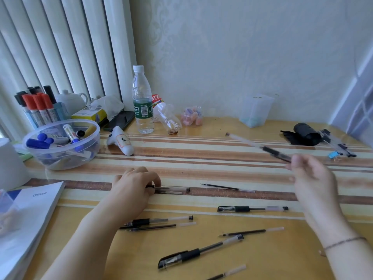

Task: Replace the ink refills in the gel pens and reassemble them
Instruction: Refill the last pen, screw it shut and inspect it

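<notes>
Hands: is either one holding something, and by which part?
The right hand pinches a gel pen by its black grip end. The left hand grips pens on the table at one end.

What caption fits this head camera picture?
Right hand lifts a gel pen while the left hand grips pens on the striped table.

Home desk: teapot (71,99), marker tub (60,144), patterned wallpaper (242,47).
</notes>
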